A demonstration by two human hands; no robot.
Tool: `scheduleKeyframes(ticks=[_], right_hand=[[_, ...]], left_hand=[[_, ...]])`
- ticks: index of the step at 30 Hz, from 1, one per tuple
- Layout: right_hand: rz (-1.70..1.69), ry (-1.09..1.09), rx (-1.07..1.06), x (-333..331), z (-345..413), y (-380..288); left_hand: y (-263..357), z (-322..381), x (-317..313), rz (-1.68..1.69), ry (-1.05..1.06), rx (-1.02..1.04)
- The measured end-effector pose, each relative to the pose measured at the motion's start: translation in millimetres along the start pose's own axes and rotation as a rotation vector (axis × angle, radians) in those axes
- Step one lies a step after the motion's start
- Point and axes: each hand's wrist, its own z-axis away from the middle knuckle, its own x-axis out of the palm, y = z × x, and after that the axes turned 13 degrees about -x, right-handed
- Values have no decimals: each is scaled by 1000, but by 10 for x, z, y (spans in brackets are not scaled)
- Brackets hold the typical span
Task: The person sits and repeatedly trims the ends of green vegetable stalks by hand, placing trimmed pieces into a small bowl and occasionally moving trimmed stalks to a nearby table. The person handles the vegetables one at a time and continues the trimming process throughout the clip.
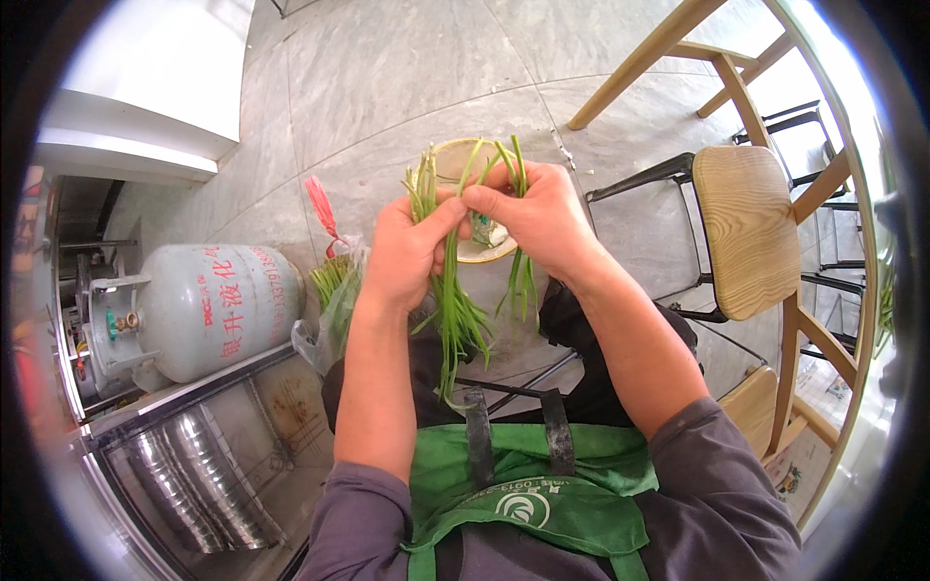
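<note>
My left hand (407, 250) holds a bunch of green chives (458, 305), pale stalk ends up and leafy tips hanging between my knees. My right hand (548, 210) grips a few separate chive strands (520, 279) against its palm. Its thumb and fingers meet the left fingertips over a stalk between the hands. Below them on the floor stands a round bin (501, 254) with a yellowish rim. Some crumpled green and white material (488, 231) lies inside it, partly hidden by my hands.
Left of my legs, a clear plastic bag (330, 338) holds more chives (330, 279), with a red tie (320, 207) beside them. A grey gas cylinder (225, 312) bearing red writing lies farther left, above a glass-sided metal case (290, 486). At right stands a wooden-seated chair (748, 232) by a wooden table leg (639, 65).
</note>
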Motion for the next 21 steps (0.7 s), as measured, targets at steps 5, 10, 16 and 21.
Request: scheduleKeyframes(ticks=[5,10,16,21], right_hand=[[132,-22,-20,-18,-6,36],[332,-41,-209,-35,-4,48],[212,288,-143,-65,-15,-32],[35,518,-76,-167,-89,-20]], left_hand=[[21,19,-20,26,-15,-24],[12,23,-32,49,-29,-31],[-12,4,-46,55,-33,-16],[-13,-6,-56,26,2,-5]])
